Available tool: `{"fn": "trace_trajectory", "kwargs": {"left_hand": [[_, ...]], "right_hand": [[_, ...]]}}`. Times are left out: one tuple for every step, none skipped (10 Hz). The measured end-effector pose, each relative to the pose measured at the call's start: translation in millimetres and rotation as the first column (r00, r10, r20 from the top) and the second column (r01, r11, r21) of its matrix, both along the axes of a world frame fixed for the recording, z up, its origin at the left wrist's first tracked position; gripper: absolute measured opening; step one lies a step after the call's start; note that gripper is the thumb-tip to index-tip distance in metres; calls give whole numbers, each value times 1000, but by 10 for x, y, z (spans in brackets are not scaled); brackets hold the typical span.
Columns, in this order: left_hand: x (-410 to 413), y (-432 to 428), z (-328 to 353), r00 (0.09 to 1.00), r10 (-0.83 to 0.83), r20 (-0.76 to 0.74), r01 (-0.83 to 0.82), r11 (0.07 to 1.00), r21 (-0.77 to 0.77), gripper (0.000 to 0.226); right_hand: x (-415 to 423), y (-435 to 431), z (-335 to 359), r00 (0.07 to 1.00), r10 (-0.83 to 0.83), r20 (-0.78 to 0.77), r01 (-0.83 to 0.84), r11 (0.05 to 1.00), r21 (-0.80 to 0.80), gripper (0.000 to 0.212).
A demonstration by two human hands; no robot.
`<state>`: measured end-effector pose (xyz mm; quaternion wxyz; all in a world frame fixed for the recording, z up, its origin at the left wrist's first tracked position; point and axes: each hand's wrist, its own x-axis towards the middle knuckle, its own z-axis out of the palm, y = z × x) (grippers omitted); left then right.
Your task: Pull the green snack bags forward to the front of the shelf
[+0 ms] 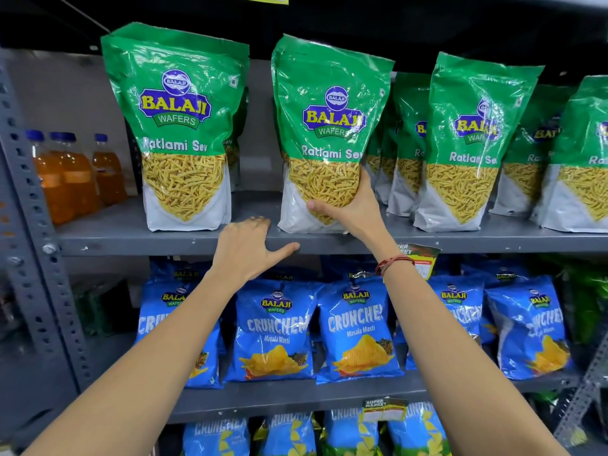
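Green Balaji "Ratlami Sev" snack bags stand upright on the grey upper shelf (131,236). The middle bag (325,126) stands at the shelf's front edge, and my right hand (348,205) grips its lower right side, thumb across the front. My left hand (250,248) rests open on the shelf's front lip, just left of that bag, holding nothing. Another green bag (179,126) stands at the front left with more behind it. A third front bag (470,143) stands at the right, with several green bags (408,143) set further back beside it.
Orange drink bottles (70,172) with blue caps stand at the shelf's far left, next to a perforated grey upright (33,225). Blue Crunchex chip bags (355,330) fill the shelf below and more sit lower down. A price tag (418,255) hangs on the shelf lip by my right wrist.
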<state>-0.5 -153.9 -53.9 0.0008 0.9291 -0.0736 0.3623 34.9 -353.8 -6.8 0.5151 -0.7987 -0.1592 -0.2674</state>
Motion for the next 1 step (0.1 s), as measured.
{"fn": "trace_trajectory", "kwargs": {"left_hand": [[27,-5,4,999,-34,11,34,997,-69,84]], "right_hand": [[-81,-26,51,997,-35,62,33,999,28,128]]}}
